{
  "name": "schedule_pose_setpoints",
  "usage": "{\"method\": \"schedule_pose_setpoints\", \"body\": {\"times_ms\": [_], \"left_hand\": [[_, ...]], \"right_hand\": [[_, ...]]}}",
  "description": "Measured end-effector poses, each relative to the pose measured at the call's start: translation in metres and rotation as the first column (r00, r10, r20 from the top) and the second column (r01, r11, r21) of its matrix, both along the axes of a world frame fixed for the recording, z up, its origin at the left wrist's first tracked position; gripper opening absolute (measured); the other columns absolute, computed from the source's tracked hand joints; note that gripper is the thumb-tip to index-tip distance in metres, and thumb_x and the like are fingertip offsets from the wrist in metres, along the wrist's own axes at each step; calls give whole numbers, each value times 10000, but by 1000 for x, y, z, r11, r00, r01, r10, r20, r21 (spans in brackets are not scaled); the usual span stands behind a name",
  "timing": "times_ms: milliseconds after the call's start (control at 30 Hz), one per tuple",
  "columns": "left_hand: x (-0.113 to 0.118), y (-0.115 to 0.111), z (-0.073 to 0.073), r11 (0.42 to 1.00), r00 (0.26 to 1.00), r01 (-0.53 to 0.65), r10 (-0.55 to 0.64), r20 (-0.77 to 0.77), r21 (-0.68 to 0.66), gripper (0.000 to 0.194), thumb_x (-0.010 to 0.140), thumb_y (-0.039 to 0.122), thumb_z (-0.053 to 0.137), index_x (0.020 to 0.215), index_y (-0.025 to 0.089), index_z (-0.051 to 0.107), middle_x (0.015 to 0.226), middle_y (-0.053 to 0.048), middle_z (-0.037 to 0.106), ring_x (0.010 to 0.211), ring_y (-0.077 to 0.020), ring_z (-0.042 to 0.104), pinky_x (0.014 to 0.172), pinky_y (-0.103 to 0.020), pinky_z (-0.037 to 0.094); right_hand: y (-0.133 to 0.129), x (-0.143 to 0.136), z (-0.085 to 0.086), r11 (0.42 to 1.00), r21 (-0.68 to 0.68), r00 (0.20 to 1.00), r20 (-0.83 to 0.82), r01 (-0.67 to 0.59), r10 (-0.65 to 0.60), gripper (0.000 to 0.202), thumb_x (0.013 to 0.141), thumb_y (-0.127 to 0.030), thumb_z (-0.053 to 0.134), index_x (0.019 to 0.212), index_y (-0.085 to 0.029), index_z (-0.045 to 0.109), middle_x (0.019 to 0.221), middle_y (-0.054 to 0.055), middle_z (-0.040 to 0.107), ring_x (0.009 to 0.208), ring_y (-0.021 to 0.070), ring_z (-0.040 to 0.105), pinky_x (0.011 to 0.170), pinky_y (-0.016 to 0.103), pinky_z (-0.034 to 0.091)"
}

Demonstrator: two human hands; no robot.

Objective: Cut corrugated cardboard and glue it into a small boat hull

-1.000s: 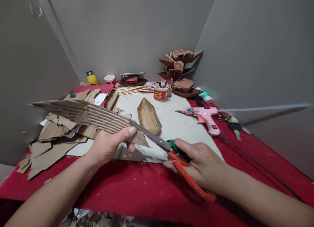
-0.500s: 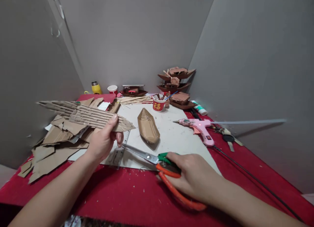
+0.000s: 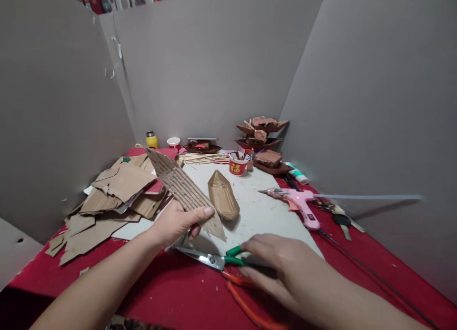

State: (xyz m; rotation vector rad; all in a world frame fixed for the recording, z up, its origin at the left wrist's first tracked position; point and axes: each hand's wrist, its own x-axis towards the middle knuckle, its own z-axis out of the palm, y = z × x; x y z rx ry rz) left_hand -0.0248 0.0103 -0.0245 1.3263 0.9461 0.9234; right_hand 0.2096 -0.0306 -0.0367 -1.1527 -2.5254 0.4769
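A corrugated cardboard strip [image 3: 185, 186] with a pointed end slants down to the right, pinched between the thumb and fingers of my left hand [image 3: 178, 225]. My right hand [image 3: 282, 268] is wrapped round the green and orange handles of metal scissors [image 3: 212, 260], whose blades point left, below my left hand. Just beyond the strip's pointed end, a small cardboard boat hull [image 3: 223, 196] lies on the white sheet [image 3: 264, 211]. The scissor tips are partly hidden near my left hand.
Cardboard scraps [image 3: 124, 182] are piled at left. A pink glue gun [image 3: 298, 201] lies at right with its cable. Behind stand a red cup [image 3: 238, 164], thin sticks [image 3: 203, 158], brown model boats [image 3: 262, 135] and a yellow bottle [image 3: 152, 140]. Grey panels surround the red table [image 3: 171, 292].
The strip has swung to a steeper slant and shifted right, with my left hand lower. A cardboard piece now lies atop the scrap pile. The scissors sit lower in view. The camera view has shifted.
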Motion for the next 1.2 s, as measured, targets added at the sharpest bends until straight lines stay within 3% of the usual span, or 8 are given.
{"method": "schedule_pose_setpoints", "body": {"times_ms": [133,300,400,533,800,967,1067,1200], "left_hand": [[8,-9,0,973,972,227,-229,-48,-50,363,728,443,706,580,158,536,390,62,444,326,-50,348,336,-188,225],[19,-21,-6,870,874,475,-484,-43,-133,278,738,395,712,719,172,546,436,89,429,346,-51,332,339,-185,216],[27,-27,-16,892,898,435,-439,-8,-124,301,694,358,756,701,170,521,491,86,433,395,-44,343,374,-178,238],[35,-28,-21,937,948,318,-311,71,-147,338,688,423,740,641,167,526,392,93,405,303,-48,305,318,-195,211],[31,-17,-10,964,970,243,-243,17,-108,412,685,535,705,627,162,539,367,67,466,295,-57,357,331,-183,220],[37,-18,-15,963,972,232,-236,-14,-136,416,692,539,669,567,179,500,335,75,411,279,-53,296,327,-199,181],[42,-18,-15,970,982,188,-189,10,-152,373,677,486,674,548,186,494,328,86,368,280,-52,263,331,-206,172],[48,-17,-14,965,987,162,-162,22,-204,350,631,419,685,478,178,483,336,83,340,306,-47,253,362,-202,173]], "right_hand": [[9,-4,16,986,-97,916,-368,132,-159,259,894,-374,549,1018,-175,660,875,72,707,741,187,647,674,298,499],[21,-28,19,932,-362,736,-638,-28,-226,315,805,-368,651,1032,-150,659,878,60,714,802,204,659,690,300,535],[19,-39,13,952,-295,711,-687,-85,-149,168,846,-305,606,880,-157,679,785,24,691,736,177,628,651,267,513],[19,-38,16,994,-111,767,-635,24,-89,181,866,-251,564,749,-152,660,672,-4,620,633,145,555,589,236,454],[41,-21,33,965,-213,528,-808,151,-261,253,780,-385,671,685,-158,613,555,-34,503,468,100,420,416,216,367],[27,-16,23,954,162,683,-728,251,-56,157,849,-251,592,722,-171,638,599,-3,571,534,125,500,492,240,429],[20,-11,17,837,530,816,-540,137,208,157,861,-105,501,874,-183,636,682,43,658,597,153,576,557,265,466],[18,-5,9,720,693,854,-363,-20,373,289,843,-45,480,1091,-174,553,736,88,688,616,180,601,548,281,480]]}}
